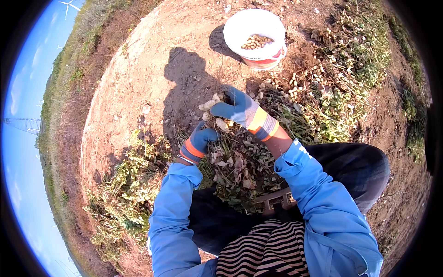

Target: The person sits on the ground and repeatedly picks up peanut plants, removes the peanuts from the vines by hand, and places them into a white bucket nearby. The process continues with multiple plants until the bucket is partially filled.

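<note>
My left hand (200, 141), in a blue rubber-coated knit glove with an orange band, grips a peanut plant (238, 162) near its roots. Pale peanut pods (209, 104) hang in a cluster at the root end, between my two hands. My right hand (238, 108), gloved alike, has its thumb and fingers closed around the roots and pods; its fingertips are partly hidden. Leafy, partly withered stems trail from the root end down toward my lap. Beyond my hands stands a white plastic bucket (254, 58) with loose peanuts (257, 42) at its bottom.
Uprooted peanut plants (325, 100) with pods attached are heaped on the right. More cut greenery (128, 194) lies at the left. A brown plastic crate or seat edge (275, 200) shows between my legs. Dry soil (138, 76) surrounds this, with brush and wind turbines (69, 5) farther left.
</note>
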Tool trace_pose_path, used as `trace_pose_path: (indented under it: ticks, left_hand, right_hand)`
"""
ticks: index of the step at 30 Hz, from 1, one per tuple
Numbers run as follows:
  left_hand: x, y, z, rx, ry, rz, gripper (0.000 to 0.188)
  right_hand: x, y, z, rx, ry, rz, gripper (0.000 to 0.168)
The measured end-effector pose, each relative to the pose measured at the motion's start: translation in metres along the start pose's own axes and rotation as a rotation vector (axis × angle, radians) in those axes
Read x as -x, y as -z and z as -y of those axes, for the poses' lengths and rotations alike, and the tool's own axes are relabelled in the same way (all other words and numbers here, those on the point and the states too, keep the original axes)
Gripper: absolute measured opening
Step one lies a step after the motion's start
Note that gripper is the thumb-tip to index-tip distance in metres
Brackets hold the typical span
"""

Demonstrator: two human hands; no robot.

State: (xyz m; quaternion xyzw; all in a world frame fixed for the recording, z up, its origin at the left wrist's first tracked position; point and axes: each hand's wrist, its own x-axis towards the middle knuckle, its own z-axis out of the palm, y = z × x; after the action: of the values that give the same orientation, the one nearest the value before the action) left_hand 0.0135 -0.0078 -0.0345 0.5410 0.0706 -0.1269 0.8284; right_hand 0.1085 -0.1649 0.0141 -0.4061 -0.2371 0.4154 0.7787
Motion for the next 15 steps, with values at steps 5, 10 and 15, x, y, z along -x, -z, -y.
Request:
trace_pose_path:
  ticks: [5,10,15]
  left_hand:
    - [0.001,0.048,0.041,-0.094,0.033,-0.014,0.052]
    - [0.0,0.029,0.035,-0.031,0.036,-0.008,0.056]
    - [-0.01,0.011,0.026,0.112,-0.091,0.183,0.06]
  right_hand:
    - [-0.007,-0.002,-0.002,0.414,0.051,-0.04,0.021]
    - [-0.003,0.018,-0.017,0.123,0.184,0.154,0.029]
    - [-0.013,0.039,-0.047,-1.349,-0.277,0.47,0.047]
